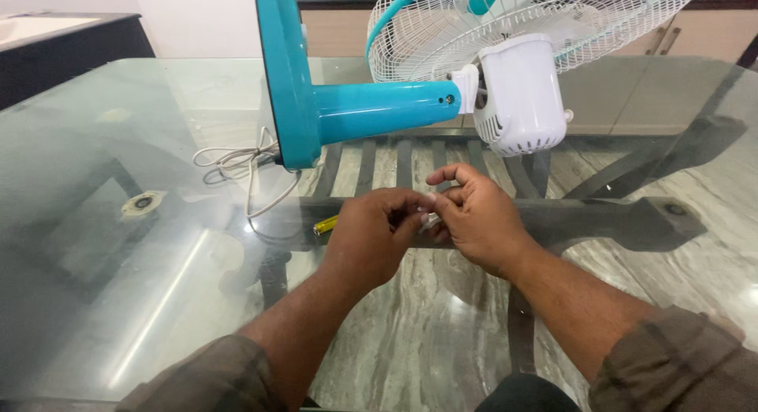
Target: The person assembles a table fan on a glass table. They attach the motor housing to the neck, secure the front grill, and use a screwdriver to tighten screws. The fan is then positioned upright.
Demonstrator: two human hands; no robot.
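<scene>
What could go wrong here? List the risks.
1. The small pale part pinched between the left hand and right hand could slip and be hard to spot on the glass table.
2. The fan, lying on its side, might roll or knock the glass.
3. The loose cord could snag.

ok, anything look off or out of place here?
Yes: the teal table fan lies on its side on the glass table, with its white motor housing exposed and its cord in a loose tangle. Both hands, left hand and right hand, pinch something small; I cannot tell what.
</scene>
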